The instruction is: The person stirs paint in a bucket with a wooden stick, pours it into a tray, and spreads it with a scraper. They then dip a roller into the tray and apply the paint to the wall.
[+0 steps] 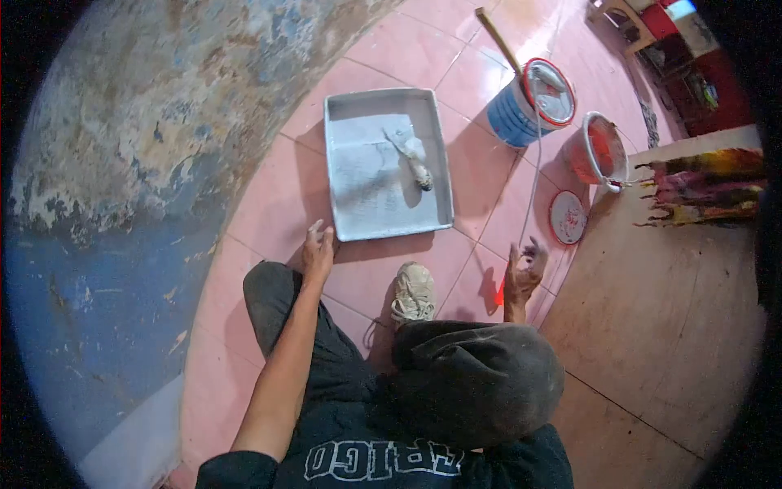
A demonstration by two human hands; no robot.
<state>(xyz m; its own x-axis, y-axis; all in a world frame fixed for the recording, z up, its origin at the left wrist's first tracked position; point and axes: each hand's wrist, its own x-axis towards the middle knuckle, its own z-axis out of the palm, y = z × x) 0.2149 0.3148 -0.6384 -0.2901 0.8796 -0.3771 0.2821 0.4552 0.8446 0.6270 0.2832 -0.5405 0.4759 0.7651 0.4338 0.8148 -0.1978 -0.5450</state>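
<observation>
My left hand (318, 249) is beside the near left corner of a white paint tray (388, 235), fingers loosely apart. Inside the tray lies a paint-covered tool (411, 151) with a dark-ended handle, its kind hidden by white paint. My right hand (525, 274) hovers over the tiles beside my raised knee, with fingers bent and a gap between thumb and fingers. Close to its wrist shows a bright orange-red piece (499, 292), partly covered. A thin pale cord (533, 191) runs from the bucket area down toward this hand.
A blue paint bucket (513, 114) with a wooden stick (498, 41) stands beyond the tray. Near it are a smaller white pail (588, 155) and a round lid (568, 218). A peeling wall (122, 269) rises at left; a wooden board (652, 326) is at right.
</observation>
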